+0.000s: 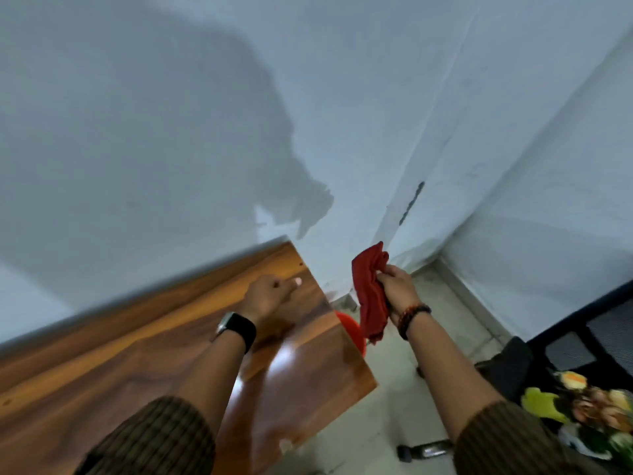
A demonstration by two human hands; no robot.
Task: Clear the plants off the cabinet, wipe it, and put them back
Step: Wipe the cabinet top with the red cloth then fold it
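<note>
Right of centre, the right hand [397, 286] pinched a bunched red cloth [370, 293], seemingly readied for wiping. The left hand [267, 296], fingers curled and empty, hovered over the bare wooden cabinet top [137, 354]; flowers [589, 406] waited lower right.

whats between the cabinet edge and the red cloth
In the head view, part of a red-orange tub on the floor shows between the cabinet and the red cloth, which the right hand holds beside the cabinet.

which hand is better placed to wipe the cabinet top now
Right, probably. The right hand already grips the red cloth, just off the cabinet top's end. The left hand is over the wood but holds nothing.
</note>
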